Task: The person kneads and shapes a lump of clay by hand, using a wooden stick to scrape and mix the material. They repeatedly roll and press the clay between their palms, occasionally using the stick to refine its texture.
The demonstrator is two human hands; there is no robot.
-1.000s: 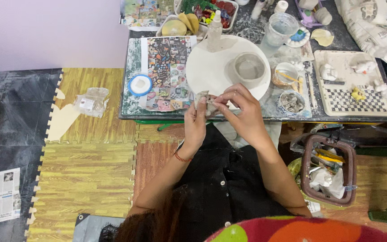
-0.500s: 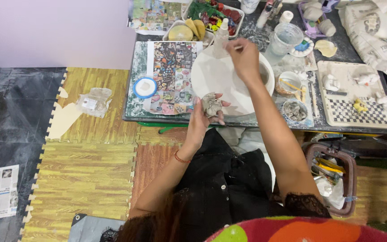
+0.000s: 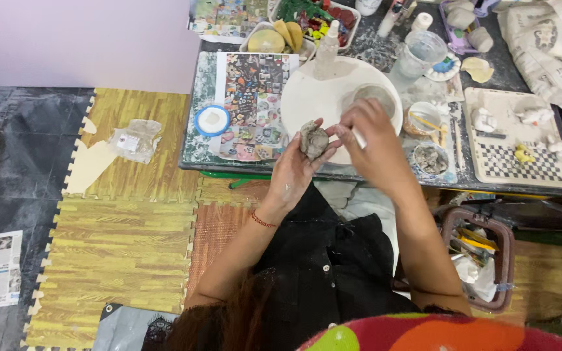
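Head view, steeply down, seemingly close.

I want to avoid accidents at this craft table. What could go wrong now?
1. The grey clay lump sits in the left hand over the table edge; if it slips, it may fall onto the person's lap.
2. The right hand works close to a small bowl on the round white board; a wide motion could knock it.
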